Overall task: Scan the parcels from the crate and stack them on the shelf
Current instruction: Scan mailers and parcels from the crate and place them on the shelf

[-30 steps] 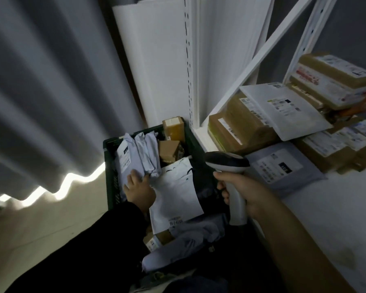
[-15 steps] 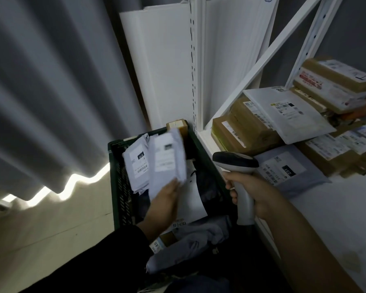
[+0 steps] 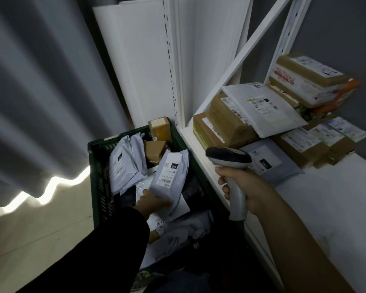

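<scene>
Tilt soft grey plastic mailer (image 3: pixel 167 175) — gripped by left hand (image 3: pixel 153 203) — label toward grey pistol-grip scanner (image 3: pixel 230 158) clenched in right hand (image 3: pixel 248 187).

A long black sleeve (image 3: pixel 106 248) covers the left arm to the wrist, while the right forearm (image 3: pixel 300 240) is bare.

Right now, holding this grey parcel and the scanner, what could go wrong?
The left hand grips the grey parcel by its lower end only, so it might slip back into the crate. A second labelled mailer lies just beside it, so the scanner in the right hand could read the wrong label. On the shelf, the white flat mailer overhangs the brown boxes at a tilt; stacking there may slide it off.
</scene>
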